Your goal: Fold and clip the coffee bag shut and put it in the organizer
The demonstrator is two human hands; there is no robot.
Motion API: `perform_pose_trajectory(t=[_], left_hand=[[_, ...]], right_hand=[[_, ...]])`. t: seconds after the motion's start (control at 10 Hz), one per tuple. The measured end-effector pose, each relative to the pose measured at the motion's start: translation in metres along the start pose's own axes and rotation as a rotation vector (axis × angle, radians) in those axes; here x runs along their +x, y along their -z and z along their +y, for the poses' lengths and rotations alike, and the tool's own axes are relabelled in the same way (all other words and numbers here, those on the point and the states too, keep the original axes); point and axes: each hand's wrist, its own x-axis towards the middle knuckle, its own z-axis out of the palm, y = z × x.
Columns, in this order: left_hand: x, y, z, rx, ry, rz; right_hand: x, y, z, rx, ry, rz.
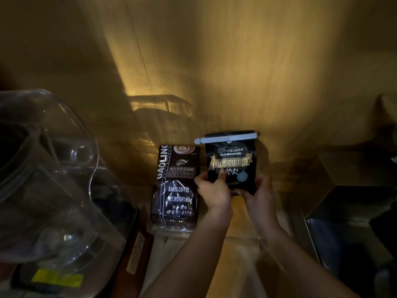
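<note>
A black coffee bag [231,157] with gold lettering stands upright near the wooden back wall, its folded top held by a pale blue clip [225,138]. My left hand [212,188] grips its lower left side, thumb on the front. My right hand [258,188] holds its lower right corner. The bag sits over a clear organizer [242,239], whose front rim shows below my wrists. The bag's bottom is hidden by my hands.
A brown coffee bag [175,188] stands just left, in the same clear organizer. A large clear plastic container [47,168] fills the left foreground. A dark metal box [354,222] sits at the right. The scene is dim.
</note>
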Motion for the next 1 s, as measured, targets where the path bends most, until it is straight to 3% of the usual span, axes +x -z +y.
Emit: perform_pose_trajectory(t=[0.3, 0.6, 0.8, 0.9, 1.0], left_hand=[[0.025, -0.033, -0.01, -0.105, -0.006, 0.056], [0.009, -0.023, 0.007, -0.126, 0.014, 0.008], [-0.019, 0.002, 0.037, 0.023, -0.108, -0.117], [-0.031, 0.017, 0.057, 0.174, -0.292, -0.287], [-0.042, 0.036, 0.08, 0.403, -0.542, -0.289]], right_hand=[[0.017, -0.012, 0.009, -0.167, 0.045, 0.035], [0.014, -0.005, -0.003, -0.29, 0.046, 0.04], [0.01, 0.024, -0.028, -0.411, 0.083, -0.011], [0.008, 0.041, -0.052, -0.374, 0.17, -0.058], [0.003, 0.059, -0.083, -0.365, 0.256, -0.094]])
